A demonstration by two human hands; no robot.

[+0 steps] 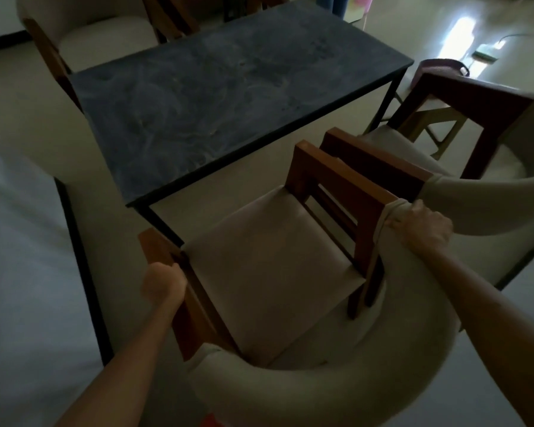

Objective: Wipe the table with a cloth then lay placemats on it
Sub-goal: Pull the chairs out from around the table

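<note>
Head view: dark table [228, 97] is the landmark, top smeared w/ pale swirls; armchair [272, 272] just beside its near edge, seat facing it; left hand [164, 283] curled round the chair's left wooden arm; right hand [420, 228] grips the padded back where it meets the right arm; 2nd chair [444, 143] to the table's right, 3rd chair [105, 35] at its far left corner; purple basket [441, 67] on floor beyond the right end.

Both forearms are bare, no sleeves or jewellery showing.
</note>
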